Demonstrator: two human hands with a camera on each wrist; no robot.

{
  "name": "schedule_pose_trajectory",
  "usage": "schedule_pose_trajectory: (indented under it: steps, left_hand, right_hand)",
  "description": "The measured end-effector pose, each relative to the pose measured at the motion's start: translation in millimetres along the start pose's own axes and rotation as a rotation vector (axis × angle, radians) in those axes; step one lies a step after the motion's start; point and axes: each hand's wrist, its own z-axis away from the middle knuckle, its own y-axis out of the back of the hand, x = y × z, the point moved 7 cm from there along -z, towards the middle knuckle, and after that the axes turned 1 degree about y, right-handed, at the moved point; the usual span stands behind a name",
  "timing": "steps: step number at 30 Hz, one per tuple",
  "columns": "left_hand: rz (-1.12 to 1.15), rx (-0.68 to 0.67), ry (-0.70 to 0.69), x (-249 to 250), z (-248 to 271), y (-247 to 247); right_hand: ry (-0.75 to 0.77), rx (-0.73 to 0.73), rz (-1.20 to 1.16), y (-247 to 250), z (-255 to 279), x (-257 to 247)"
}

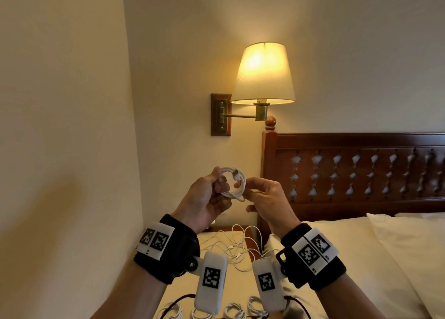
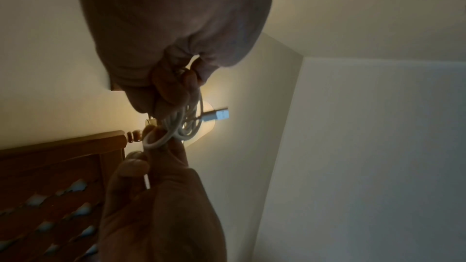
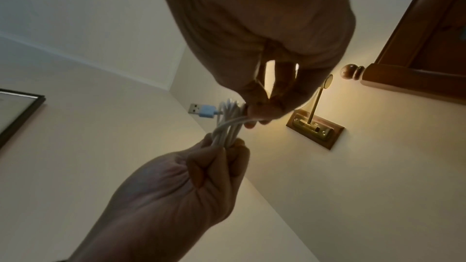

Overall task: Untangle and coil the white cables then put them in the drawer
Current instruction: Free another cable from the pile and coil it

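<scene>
A white cable wound into a small coil (image 1: 233, 183) is held up in front of the wall between both hands. My left hand (image 1: 212, 191) grips the coil's left side with curled fingers. My right hand (image 1: 258, 193) pinches its right side. The coil's USB plug (image 1: 237, 174) sticks out near the top. From the left wrist view, the coil (image 2: 188, 125) and plug (image 2: 218, 116) show below my left hand (image 2: 174, 89). Seen from the right wrist, my right hand (image 3: 259, 112) pinches the coil (image 3: 228, 125). No drawer is in view.
Loose tangled white cables (image 1: 237, 248) lie on the light nightstand top (image 1: 187, 285) below my wrists. Several coiled cables (image 1: 232, 312) sit at its near edge. A lit wall lamp (image 1: 263, 74), a wooden headboard (image 1: 356, 171) and the bed (image 1: 361, 258) lie to the right.
</scene>
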Motion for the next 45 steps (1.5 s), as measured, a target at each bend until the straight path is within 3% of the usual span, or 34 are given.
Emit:
schedule_pose_trajectory:
  steps: [2, 10, 14, 18, 21, 24, 28, 36, 45]
  left_hand:
    - [-0.050, 0.018, 0.001, -1, 0, 0]
    - [-0.200, 0.057, -0.081, 13, 1, -4]
    - [-0.265, 0.026, -0.097, 16, 2, -10]
    - [-0.339, 0.028, -0.124, 16, 4, -13]
    - [-0.375, 0.038, -0.137, 19, 5, -16]
    - [-0.402, 0.050, -0.162, 20, 5, -18]
    - [-0.404, 0.092, -0.170, 22, 1, -10]
    - [-0.353, 0.099, -0.190, 20, -3, -1]
    - [-0.326, 0.061, -0.190, 25, -1, 10]
  right_hand:
    - [0.037, 0.044, -0.017, 1, 1, -1]
    - [0.063, -0.024, -0.136, -9, 1, -22]
    - [0.351, 0.017, 0.297, -11, 3, -45]
    - [0.612, 0.079, 0.484, -12, 6, -59]
    - [0.755, 0.315, 0.739, -9, 8, -61]
    - [0.805, 0.466, 0.664, -4, 10, -64]
    - [0.771, 0.389, 0.364, 4, 7, -65]
    - [0.503, 0.234, 0.018, 9, 1, -52]
    - [0.442, 0.206, -0.152, 18, 5, -44]
